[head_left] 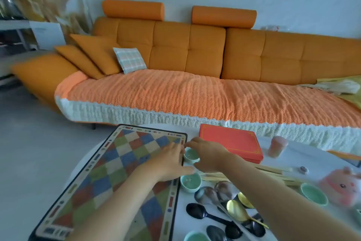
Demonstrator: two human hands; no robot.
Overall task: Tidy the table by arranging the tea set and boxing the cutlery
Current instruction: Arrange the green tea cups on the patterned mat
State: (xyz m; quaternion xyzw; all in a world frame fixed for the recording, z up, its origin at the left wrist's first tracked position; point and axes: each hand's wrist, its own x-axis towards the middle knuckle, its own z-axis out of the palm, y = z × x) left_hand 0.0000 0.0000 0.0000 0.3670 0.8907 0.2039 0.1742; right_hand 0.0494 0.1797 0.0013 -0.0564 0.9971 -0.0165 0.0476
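Reaching over the far half of a round white tabletop (195,219), both bare forearms meet at one small teal teacup (191,155). The teacup stands on the white surface, just beside the right-hand border of a chequered mat (109,178) and in front of the closed red box (230,143).

The left grip (169,159) lies flat on the mat with its fingers straight and pointed at the teacup; whether they touch it is blurred. The right grip (207,154) arches over the teacup, fingers curved at the far rim and thumb at the near side, holding it.

A second teal cup (190,182) sits nearer the camera at the mat's edge, a third (313,194) to the right, and a fourth (195,236) is cut off at the bottom. Black, silver and gold spoons (230,213) lie in a loose heap between them, with pale chopsticks (273,174) behind. A pink plush toy (343,188) and a pink cylinder (277,146) stand on the right side.

Beyond the tabletop runs an orange sofa (195,45) along a white wall, its seat covered by an orange knitted throw (175,96) with a white fringe. Orange cushions and one plaid cushion (130,60) lean at its left end. The floor (29,143) is pale grey.
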